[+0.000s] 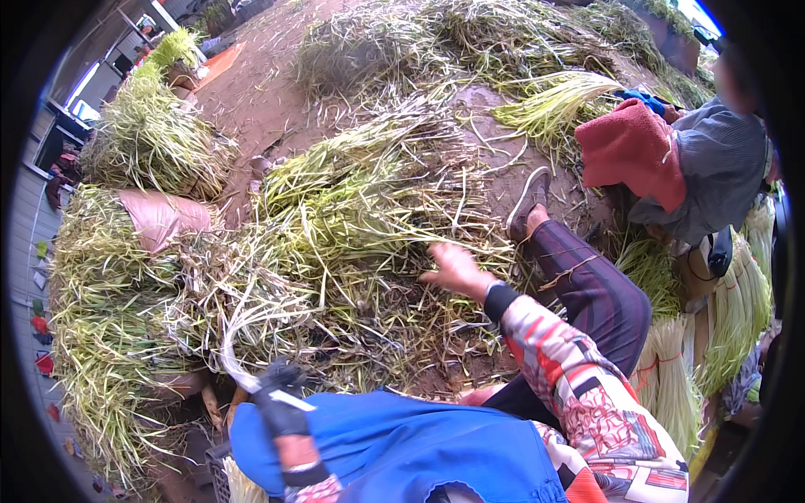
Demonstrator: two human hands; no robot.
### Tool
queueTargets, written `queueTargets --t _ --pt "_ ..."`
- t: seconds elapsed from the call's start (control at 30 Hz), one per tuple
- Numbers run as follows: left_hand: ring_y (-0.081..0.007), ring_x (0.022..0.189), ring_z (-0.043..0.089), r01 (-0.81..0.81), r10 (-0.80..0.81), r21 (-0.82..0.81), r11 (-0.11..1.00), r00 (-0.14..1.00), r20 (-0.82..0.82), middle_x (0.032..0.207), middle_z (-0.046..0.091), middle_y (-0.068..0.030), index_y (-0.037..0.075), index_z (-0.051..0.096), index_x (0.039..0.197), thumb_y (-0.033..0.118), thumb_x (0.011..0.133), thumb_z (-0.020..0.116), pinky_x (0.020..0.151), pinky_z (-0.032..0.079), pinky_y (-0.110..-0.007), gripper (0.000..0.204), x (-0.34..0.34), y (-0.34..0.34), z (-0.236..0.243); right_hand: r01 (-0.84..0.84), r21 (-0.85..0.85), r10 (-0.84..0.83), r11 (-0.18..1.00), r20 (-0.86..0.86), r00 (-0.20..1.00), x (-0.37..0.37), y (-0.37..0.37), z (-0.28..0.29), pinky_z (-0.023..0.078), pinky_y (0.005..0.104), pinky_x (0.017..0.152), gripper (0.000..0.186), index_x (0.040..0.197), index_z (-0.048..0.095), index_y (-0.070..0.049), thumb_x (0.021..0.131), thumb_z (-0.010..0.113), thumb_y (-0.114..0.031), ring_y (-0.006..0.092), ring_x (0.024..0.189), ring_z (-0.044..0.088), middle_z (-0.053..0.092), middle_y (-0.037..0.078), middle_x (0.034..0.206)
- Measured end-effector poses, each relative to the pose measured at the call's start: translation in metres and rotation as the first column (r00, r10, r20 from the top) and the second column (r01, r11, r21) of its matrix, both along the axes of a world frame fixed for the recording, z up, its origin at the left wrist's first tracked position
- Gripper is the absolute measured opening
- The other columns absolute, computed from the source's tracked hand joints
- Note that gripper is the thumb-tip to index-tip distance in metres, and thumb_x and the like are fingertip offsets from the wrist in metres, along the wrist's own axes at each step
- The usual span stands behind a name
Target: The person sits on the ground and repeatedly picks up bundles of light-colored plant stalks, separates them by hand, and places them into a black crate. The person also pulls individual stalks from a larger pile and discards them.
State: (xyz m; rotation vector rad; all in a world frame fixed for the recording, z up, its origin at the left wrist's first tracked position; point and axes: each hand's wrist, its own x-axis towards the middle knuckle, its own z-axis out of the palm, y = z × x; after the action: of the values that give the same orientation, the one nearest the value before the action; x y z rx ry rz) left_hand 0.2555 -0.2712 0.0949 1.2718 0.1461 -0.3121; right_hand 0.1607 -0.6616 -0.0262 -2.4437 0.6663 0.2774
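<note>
My left hand (283,394), in a dark glove and smeared by motion, is closed around a few long pale stalks (228,348). Their white ends bend up toward the heap, and a short white piece shows on the other side of the glove. Bare and reaching forward, my right hand (457,270) is over the near right part of a big heap of green and yellow leafy stalks (335,201). Its thumb and fingers are apart, with nothing visible in them; whether they touch the stalks I cannot tell. A blue apron (402,444) covers my lap.
Leafy piles (117,285) with a pink cloth (166,220) stand at left. A co-worker (713,159) sits at right beside loose yellow-green stalks (562,101). Tied pale bundles (671,369) lie at my right. My striped-trousered leg (595,285) stretches forward. More cut greens (377,50) cover the far ground.
</note>
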Motion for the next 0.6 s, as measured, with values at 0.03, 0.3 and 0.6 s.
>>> queueTargets --t 0.03,0.3,0.6 --pt "-0.0100 0.065 0.061 -0.061 0.061 0.085 0.994 0.998 0.010 0.089 0.071 -0.0057 0.004 0.066 0.107 0.025 0.095 0.053 0.051 0.043 -0.021 0.028 0.008 0.030 0.030 0.083 -0.069 -0.089 0.994 -0.078 0.993 -0.001 -0.023 -0.010 0.043 0.0464 0.099 0.074 0.129 0.048 0.000 0.080 0.071 -0.051 0.0359 0.118 0.050 0.052 0.021 0.124" --pt "-0.0250 0.081 0.066 -0.628 0.202 0.591 0.507 0.753 0.627 0.095 0.070 -0.0162 -0.006 0.067 0.104 0.036 0.095 0.042 0.072 0.055 -0.037 0.050 -0.002 0.176 0.065 0.069 -0.397 -0.119 0.915 -0.102 0.988 -0.021 0.008 -0.094 0.020 0.0525 0.115 0.088 0.144 0.028 0.005 0.074 0.072 -0.027 0.0440 0.136 0.033 0.037 0.030 0.143" --pt "-0.0211 0.077 0.061 -0.612 0.026 0.765 0.200 0.784 0.620 0.091 0.068 -0.0117 -0.002 0.066 0.105 0.041 0.103 0.038 0.074 0.049 -0.036 0.051 -0.021 0.140 0.065 0.189 -0.368 -0.248 0.910 -0.120 0.961 -0.034 -0.046 -0.098 0.014 0.0483 0.118 0.086 0.147 0.025 0.006 0.073 0.063 -0.018 0.0401 0.142 0.026 0.030 0.028 0.150"
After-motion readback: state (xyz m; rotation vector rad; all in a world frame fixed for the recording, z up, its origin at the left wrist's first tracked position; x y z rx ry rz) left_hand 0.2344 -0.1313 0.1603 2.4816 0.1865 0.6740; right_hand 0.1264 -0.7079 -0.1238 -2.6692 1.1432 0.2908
